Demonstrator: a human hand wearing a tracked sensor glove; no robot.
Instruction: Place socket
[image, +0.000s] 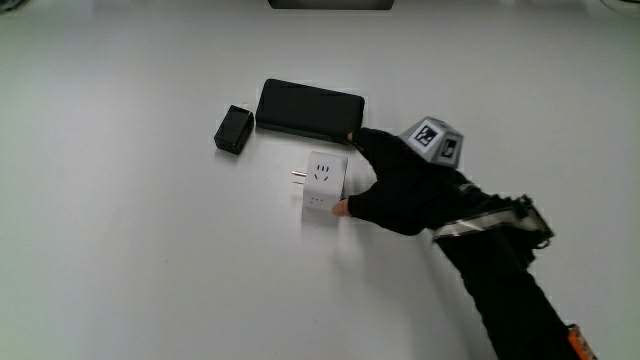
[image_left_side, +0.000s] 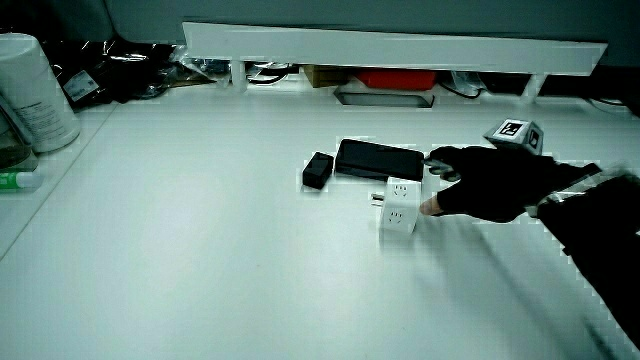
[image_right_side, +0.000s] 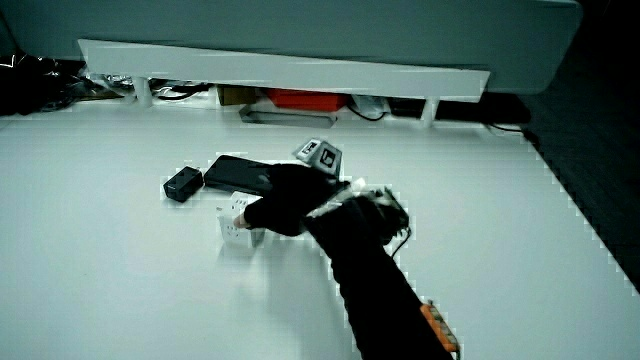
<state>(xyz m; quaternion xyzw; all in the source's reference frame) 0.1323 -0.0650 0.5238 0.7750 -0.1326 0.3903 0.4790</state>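
A white socket block (image: 322, 186) lies flat on the white table (image: 150, 270), its outlet face up and its metal prongs toward a small black adapter (image: 234, 129). It shows in both side views (image_left_side: 399, 208) (image_right_side: 236, 226). The gloved hand (image: 400, 185) rests on the table beside the socket, fingers spread. Its thumb tip touches the socket's side near the corner closest to the person. Its forefinger reaches to the corner of a flat black box (image: 310, 109) and stays off the socket. The patterned cube (image: 436, 138) sits on the hand's back.
The black box and the adapter lie side by side, just farther from the person than the socket. In a side view, a white canister (image_left_side: 35, 92) stands at the table's edge, and a low white partition (image_left_side: 400, 50) has cables and small items under it.
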